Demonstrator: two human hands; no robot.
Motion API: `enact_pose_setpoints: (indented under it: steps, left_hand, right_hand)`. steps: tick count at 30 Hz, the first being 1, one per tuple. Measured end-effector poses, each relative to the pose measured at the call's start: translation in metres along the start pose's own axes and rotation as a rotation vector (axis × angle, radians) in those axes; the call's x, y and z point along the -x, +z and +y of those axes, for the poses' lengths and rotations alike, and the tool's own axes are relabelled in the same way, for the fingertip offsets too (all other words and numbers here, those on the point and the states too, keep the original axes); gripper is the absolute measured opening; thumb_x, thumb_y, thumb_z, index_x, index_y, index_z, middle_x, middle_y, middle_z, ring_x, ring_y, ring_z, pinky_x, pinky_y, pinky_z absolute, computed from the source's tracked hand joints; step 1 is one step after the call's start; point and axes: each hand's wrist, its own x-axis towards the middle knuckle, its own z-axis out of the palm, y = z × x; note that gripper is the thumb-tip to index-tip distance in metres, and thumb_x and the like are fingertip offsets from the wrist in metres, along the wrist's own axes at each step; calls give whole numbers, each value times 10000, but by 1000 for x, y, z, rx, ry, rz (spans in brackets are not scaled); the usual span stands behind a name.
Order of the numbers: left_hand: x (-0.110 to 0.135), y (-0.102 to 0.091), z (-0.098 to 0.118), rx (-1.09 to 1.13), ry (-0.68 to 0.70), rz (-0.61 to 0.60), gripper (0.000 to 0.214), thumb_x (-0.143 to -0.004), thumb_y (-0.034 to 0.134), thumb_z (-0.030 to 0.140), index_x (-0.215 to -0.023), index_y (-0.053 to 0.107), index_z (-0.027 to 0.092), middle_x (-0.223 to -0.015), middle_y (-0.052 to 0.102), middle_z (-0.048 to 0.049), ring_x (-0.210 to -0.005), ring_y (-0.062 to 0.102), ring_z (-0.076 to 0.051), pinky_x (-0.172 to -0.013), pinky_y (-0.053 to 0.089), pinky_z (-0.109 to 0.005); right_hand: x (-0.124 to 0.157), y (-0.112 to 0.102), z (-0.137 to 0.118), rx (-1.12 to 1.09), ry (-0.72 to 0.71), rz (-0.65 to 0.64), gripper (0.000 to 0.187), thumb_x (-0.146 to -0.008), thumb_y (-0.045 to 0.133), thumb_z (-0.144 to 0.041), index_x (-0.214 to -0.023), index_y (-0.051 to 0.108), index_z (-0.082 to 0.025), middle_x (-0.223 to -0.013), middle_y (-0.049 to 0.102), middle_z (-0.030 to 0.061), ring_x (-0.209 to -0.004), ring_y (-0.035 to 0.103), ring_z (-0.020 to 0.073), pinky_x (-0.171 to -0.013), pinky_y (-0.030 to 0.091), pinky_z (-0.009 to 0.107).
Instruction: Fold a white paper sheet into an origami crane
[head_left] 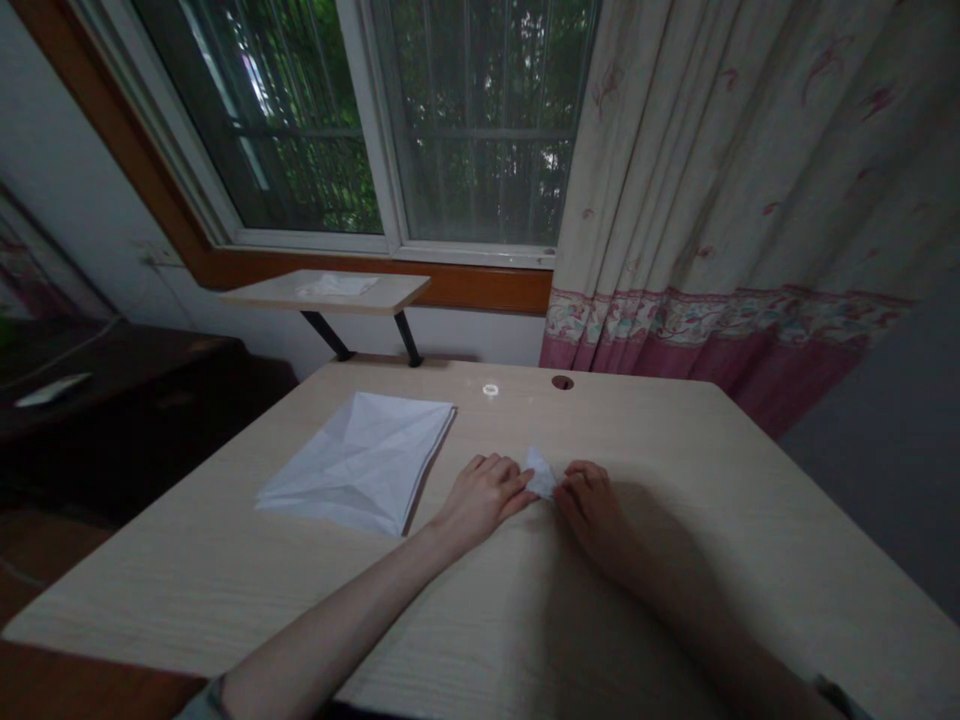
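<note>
A small piece of folded white paper (540, 474), roughly triangular with its point toward the window, is between my two hands just above or on the desk. My left hand (489, 491) pinches its left edge between thumb and fingers. At its lower right corner, my right hand (595, 508) grips it with thumb and curled fingertips. Part of the paper is covered by my fingers. To the left of my left hand lies a larger stack of creased white paper (360, 465), roughly square.
The pale wooden desk (750, 520) has a round brown cable hole (562, 382) and a small white ring-shaped mark (490, 390) near its back edge. A raised shelf (255, 290) at the back left carries crumpled white paper (339, 285). A curtain (675, 200) hangs behind the desk.
</note>
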Motion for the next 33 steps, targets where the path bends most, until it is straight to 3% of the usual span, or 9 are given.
enact_pose_setpoints:
  steps: [7, 12, 17, 22, 25, 30, 31, 33]
  left_hand:
    - [1, 3, 1, 230, 20, 64, 402, -1048, 435, 434, -1217, 684, 167, -988, 742, -74, -894, 643, -209, -799, 449, -338]
    - [1, 3, -1, 457, 3, 102, 394, -1015, 519, 453, -1225, 691, 168, -1032, 752, -94, -915, 659, -208, -839, 480, -345]
    - [1, 1, -1, 651, -103, 147, 343, -960, 632, 400, -1232, 701, 203, -1031, 762, -78, -925, 659, -210, -841, 509, -348]
    - [1, 0, -1, 694, -161, 153, 306, -936, 661, 338, -1217, 710, 225, -977, 759, -61, -857, 642, -193, -800, 508, -326]
    - [2, 2, 0, 694, -173, 148, 424, -916, 670, 310, -1332, 629, 237, -971, 733, -46, -888, 639, -188, -840, 505, -327]
    - [1, 6, 4, 864, -301, 141, 893, -827, 734, 254, -1575, 246, 222, -929, 714, -2, -841, 659, -158, -850, 511, -302]
    - [1, 6, 5, 904, -332, 134, 930, -810, 746, 251, -1580, 226, 208, -907, 713, 4, -824, 660, -155, -841, 513, -296]
    - [-1, 4, 7, 971, -386, 117, 878, -773, 776, 261, -1536, 348, 188, -875, 713, 4, -807, 661, -158, -829, 517, -291]
  right_hand:
    - [-4, -5, -9, -98, 35, -38, 328, -1053, 343, -330, -915, 617, -217, -1017, 612, 105, -999, 588, 249, -934, 528, 457]
    - [-6, -6, -11, -167, 44, -34, 227, -1033, 395, -290, -957, 600, -228, -1024, 609, 94, -1013, 583, 246, -951, 514, 451]
    - [-6, -7, -10, -173, -8, -29, 117, -995, 460, -237, -990, 577, -233, -1075, 602, 103, -1055, 572, 254, -952, 513, 460]
    - [-5, -7, -11, -157, -35, -20, 92, -975, 479, -197, -1009, 553, -240, -1066, 603, 97, -1038, 573, 251, -943, 521, 463]
    - [-5, -7, -11, -158, -24, -24, 100, -971, 477, -191, -1017, 550, -240, -1069, 606, 98, -1037, 575, 251, -939, 529, 462]
    - [-4, -6, -10, -164, -6, -40, 111, -972, 490, -212, -1044, 571, -236, -1095, 611, 102, -1068, 577, 253, -960, 527, 468]
    - [-4, -6, -10, -162, -2, -39, 119, -974, 489, -212, -1052, 575, -233, -1091, 615, 102, -1064, 581, 252, -957, 530, 466]
    - [-3, -5, -8, -152, 6, -34, 126, -976, 492, -220, -1061, 586, -228, -1081, 624, 102, -1056, 591, 252, -948, 538, 464]
